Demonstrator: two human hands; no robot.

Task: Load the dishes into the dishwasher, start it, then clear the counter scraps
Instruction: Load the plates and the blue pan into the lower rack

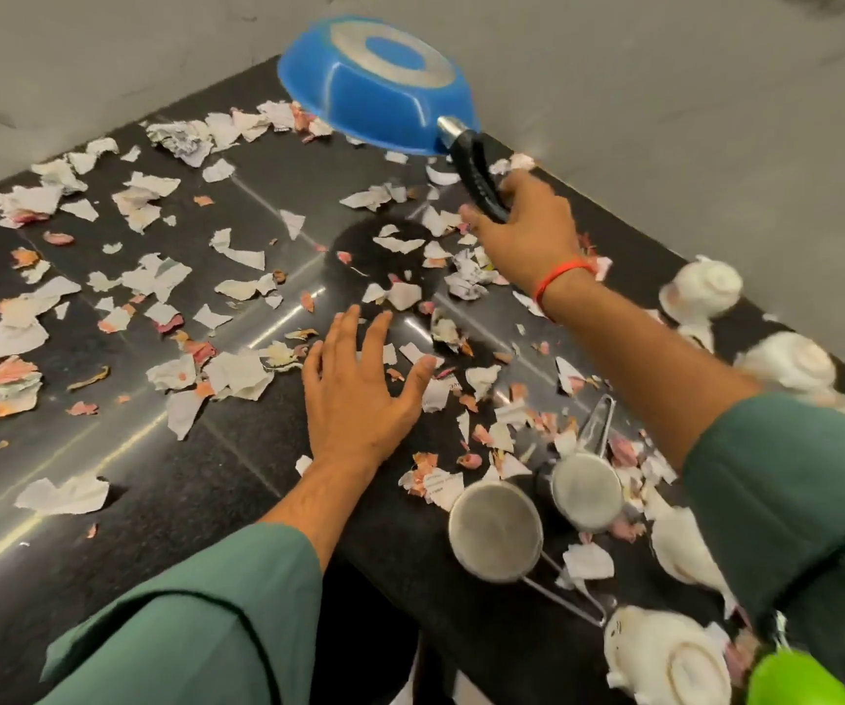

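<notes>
One blue pan (374, 89) upturned, handle gripped by right hand (527, 231)

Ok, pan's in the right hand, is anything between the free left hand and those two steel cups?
Nothing solid. The left hand lies open on the counter; only loose paper scraps lie between it and the two steel cups. The right hand holds the blue pan aloft, clear of that path.

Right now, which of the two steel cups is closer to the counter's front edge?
The larger steel cup, upside down left of the smaller one, with its wire handle pointing toward the front edge.
</notes>
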